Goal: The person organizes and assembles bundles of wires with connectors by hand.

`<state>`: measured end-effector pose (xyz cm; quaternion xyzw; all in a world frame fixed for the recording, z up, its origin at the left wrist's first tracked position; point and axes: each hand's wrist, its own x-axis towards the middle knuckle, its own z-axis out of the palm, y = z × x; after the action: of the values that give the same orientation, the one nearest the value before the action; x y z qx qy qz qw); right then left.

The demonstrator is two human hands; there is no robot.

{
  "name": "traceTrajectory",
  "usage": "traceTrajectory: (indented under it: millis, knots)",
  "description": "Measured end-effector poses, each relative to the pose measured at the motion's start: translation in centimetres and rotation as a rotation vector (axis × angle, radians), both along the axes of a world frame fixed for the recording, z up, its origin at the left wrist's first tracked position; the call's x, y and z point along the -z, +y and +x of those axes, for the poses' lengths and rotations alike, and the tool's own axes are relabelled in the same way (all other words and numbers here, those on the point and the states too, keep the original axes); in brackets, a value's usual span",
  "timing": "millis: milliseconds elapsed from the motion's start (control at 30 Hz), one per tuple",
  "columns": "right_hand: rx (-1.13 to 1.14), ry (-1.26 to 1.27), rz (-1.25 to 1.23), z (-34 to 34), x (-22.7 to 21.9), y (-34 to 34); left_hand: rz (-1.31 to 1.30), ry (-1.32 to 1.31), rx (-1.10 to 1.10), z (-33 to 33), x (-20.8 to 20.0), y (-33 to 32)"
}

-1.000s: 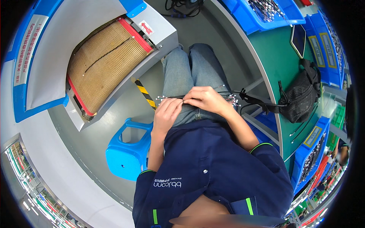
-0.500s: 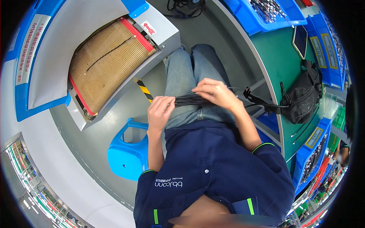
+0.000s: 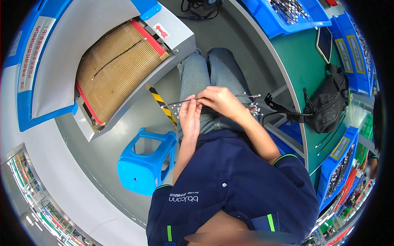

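My left hand (image 3: 190,119) pinches a thin black cable (image 3: 175,102) near its left part, fingertips pointing up. Close beside it, my right hand (image 3: 219,101) has thumb and fingers closed on the same cable, whose other end comes out past the hand with a small pale connector. Beneath both hands a bundle of black cables (image 3: 208,110) lies across my lap on the jeans. White connectors (image 3: 254,109) fan out at the bundle's right end, and a few more show on its left. My right hand covers much of the bundle's middle.
On the left stands a conveyor machine with a brown mesh belt (image 3: 119,67), carrying one black cable. A blue stool (image 3: 137,176) is below it. The green table (image 3: 295,53) at right holds a black mesh bag (image 3: 328,106) and blue bins (image 3: 338,164) of cables.
The bundle, held between both hands before, now rests on my lap. My left hand has shifted right and turned palm up, and both hands now grip a single cable above the bundle.
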<state>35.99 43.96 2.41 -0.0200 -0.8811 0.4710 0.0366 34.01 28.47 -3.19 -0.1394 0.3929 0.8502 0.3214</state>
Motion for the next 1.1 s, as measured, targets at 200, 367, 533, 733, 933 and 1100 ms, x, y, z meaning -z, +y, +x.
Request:
traceTrajectory:
  millis: [200, 367, 533, 733, 933, 1100]
  knots:
    - [-0.007, -0.023, 0.271, 0.6, 0.4, 2.6, 0.027, -0.038, -0.242, -1.7, 2.9, -2.8]
    - [0.071, -0.144, 0.145, 2.0, 0.5, 5.0, -0.018, 0.017, -0.322, -3.4, 3.9, -5.4]
    - [0.118, -0.067, 0.058, 2.1, 0.8, 4.4, 0.033, 0.030, -0.341, -3.3, 4.5, -5.9]
    - [0.135, -0.063, 0.027, 2.5, 0.5, 4.4, 0.001, 0.045, -0.327, -3.0, 3.9, -6.2]
    - [0.113, 0.083, 0.059, 2.4, 0.9, 4.1, 0.005, 0.045, -0.328, -3.1, 3.9, -6.5]
    - [0.055, 0.170, 0.137, 2.3, 0.7, 4.1, -0.020, 0.036, -0.342, -3.1, 3.6, -6.6]
